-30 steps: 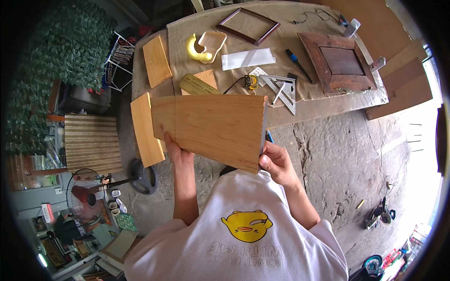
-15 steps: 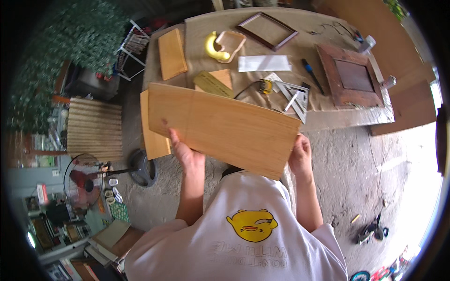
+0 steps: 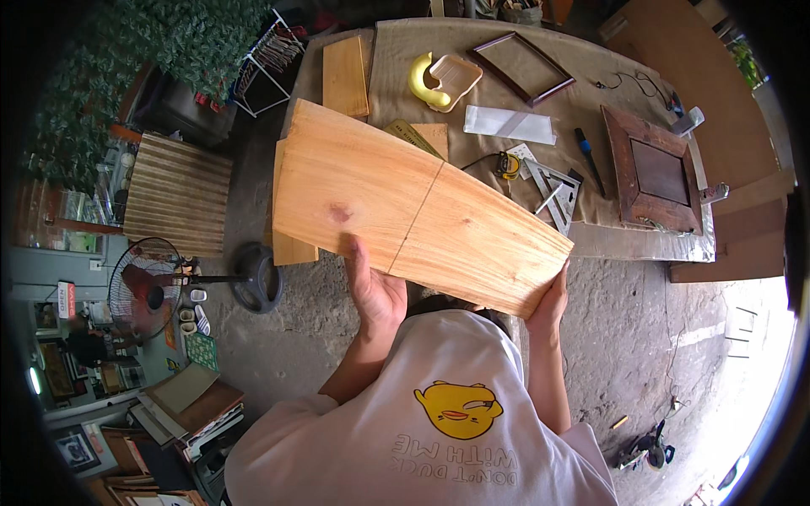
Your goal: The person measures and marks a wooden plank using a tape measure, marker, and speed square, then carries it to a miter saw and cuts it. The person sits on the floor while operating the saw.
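A long wooden board (image 3: 472, 228) is held up in front of me, tilted with its left end higher. A knot and a dark line running across its width show on its face. My left hand (image 3: 377, 287) grips its lower edge left of the middle, the thumb on the face and the other fingers behind. At the right end my right hand (image 3: 550, 302) is closed on the lower corner. Just beyond the board lie a yellow tape measure (image 3: 508, 166), a metal square (image 3: 553, 198) and a brass-coloured ruler (image 3: 415, 139), partly covered by the board.
The cloth-covered table (image 3: 405, 51) bears a dark empty frame (image 3: 523, 67), a brown panelled frame (image 3: 654, 173), a blue-and-black marker-like tool (image 3: 591, 160), a yellow curved object (image 3: 426, 82) and another board (image 3: 345, 76). A standing fan (image 3: 152, 291) is at the left.
The board has turned, its face now catching more light, so the cross line shows clearly. Its left end has risen. My view has shifted, moving the table rightward.
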{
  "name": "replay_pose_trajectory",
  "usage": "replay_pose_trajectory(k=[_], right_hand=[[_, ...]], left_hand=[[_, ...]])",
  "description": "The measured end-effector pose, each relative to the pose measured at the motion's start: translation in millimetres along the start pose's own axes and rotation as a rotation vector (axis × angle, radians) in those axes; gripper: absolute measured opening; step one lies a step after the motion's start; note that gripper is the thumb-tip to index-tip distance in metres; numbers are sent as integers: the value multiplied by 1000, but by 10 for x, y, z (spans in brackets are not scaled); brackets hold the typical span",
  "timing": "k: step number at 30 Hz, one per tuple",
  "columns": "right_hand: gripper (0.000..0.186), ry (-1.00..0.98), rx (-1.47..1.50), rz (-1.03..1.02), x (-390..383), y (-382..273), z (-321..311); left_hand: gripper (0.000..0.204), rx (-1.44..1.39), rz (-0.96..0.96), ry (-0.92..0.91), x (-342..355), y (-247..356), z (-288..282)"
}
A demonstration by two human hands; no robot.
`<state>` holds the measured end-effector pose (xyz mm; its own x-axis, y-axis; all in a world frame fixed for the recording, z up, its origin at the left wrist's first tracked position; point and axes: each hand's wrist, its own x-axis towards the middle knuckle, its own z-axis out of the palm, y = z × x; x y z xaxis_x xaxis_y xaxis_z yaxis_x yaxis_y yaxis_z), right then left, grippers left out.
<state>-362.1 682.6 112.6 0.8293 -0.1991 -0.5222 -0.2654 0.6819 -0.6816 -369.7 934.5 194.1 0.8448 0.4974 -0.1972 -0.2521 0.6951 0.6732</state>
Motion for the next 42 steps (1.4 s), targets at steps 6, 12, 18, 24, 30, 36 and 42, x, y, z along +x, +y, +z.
replay_pose_trajectory(k=[6, 12, 18, 24, 30, 36, 42], right_hand=[[61, 76, -47, -82, -26, -29, -145], [66, 122, -50, -115, -81, -18, -262], [73, 134, -68, -116, -99, -14, -379], [73, 70, -156, -184, -27, 28, -589], [60, -142, -436, -507, -47, 111, -642], [46, -357, -818, -831, -136, -128, -201], [40, -504, -1069, -1082, -200, -275, 253]], left_hand=[[61, 8, -68, -65, -20, -48, -66], [63, -22, -137, -124, 40, -108, -103], [72, -131, -320, -116, 197, -296, -280], [84, -236, -458, -114, 244, -506, -599], [106, -318, -407, -73, 369, -512, -573], [61, -495, -308, -348, 939, -513, -779], [23, -786, -173, -784, 1671, -544, -899]])
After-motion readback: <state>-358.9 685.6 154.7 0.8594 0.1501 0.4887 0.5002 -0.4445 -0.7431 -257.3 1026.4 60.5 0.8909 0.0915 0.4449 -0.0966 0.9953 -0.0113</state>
